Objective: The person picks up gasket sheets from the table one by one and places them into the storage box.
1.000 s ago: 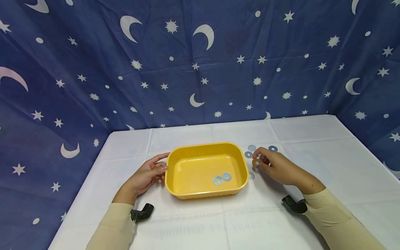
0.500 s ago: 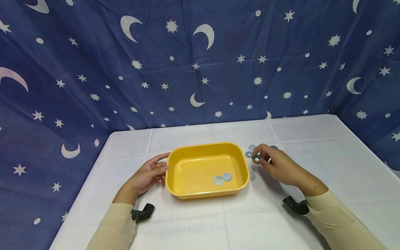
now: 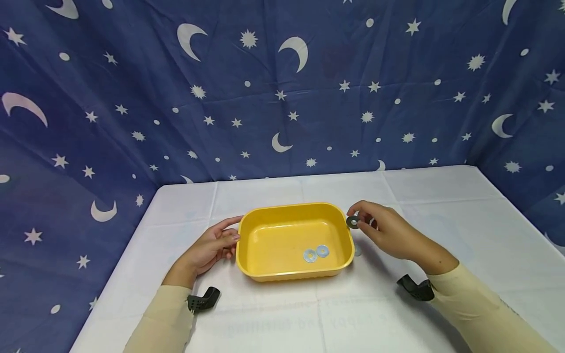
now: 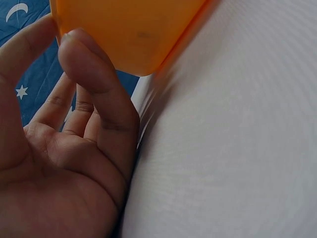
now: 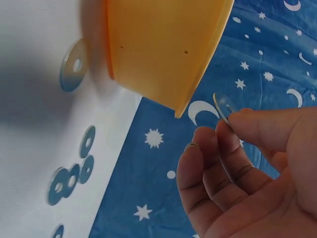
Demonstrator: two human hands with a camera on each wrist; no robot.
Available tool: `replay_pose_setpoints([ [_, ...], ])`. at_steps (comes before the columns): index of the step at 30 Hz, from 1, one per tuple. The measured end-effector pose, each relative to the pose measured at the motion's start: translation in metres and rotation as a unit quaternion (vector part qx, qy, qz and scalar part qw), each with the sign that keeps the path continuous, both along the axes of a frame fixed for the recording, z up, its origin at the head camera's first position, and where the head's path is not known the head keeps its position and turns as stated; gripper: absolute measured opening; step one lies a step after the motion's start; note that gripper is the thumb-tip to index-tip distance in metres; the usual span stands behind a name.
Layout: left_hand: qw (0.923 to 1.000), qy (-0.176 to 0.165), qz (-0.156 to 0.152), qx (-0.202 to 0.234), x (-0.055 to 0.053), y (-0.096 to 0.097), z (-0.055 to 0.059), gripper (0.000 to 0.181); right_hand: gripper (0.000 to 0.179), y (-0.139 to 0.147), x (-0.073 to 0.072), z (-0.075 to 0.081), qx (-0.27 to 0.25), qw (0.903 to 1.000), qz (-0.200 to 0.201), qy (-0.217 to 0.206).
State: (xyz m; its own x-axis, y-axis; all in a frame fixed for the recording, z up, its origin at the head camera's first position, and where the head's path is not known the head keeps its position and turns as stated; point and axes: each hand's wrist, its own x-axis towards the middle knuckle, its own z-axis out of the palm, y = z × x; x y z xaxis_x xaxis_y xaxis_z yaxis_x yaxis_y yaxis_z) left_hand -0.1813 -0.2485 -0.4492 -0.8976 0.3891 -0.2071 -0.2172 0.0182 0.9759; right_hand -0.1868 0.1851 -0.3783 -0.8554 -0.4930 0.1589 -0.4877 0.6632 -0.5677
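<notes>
My right hand (image 3: 388, 233) pinches a metal washer (image 3: 349, 224) between thumb and fingertips, just off the right end of a yellow plastic tray (image 3: 282, 240). In the right wrist view, that washer (image 5: 221, 107) stands on edge, above the table. Two washers (image 3: 306, 257) lie side by side on the tray floor, toward its front right. At the opposite end, my left hand (image 3: 207, 252) rests its thumb and forefinger against the tray's end wall. The left wrist view has the thumb (image 4: 91, 64) on the tray's wall, the other fingers loosely bent.
A loose washer (image 5: 68, 82) lies by the tray's right end. Several more, including an overlapping pair (image 5: 53, 194), lie farther from it, behind the right hand in the head view. A white cloth (image 3: 273, 314) covers the table. A blue star-and-moon curtain (image 3: 247, 108) hangs behind.
My right hand has carried the pinched washer leftward, up to the tray's right rim. The left hand and the tray hold their places. The head view has shifted slightly.
</notes>
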Motion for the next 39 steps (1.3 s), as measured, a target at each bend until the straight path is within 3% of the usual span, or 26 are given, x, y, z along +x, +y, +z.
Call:
replay_pose_setpoints([
  [10,1.0,-0.004,0.003,-0.002,-0.004,0.001,0.0,0.062,0.021,-0.014,-0.009,0.006,0.001,0.9996,0.025,-0.013],
  [31,0.9999,0.005,-0.006,0.012,-0.002,-0.003,-0.002,0.065,0.02,-0.05,-0.023,-0.003,0.011,0.9957,0.092,-0.012],
  [39,0.9999,0.004,-0.004,0.012,-0.003,-0.002,-0.002,0.063,0.017,-0.06,-0.028,-0.007,0.017,0.9927,0.114,-0.037],
])
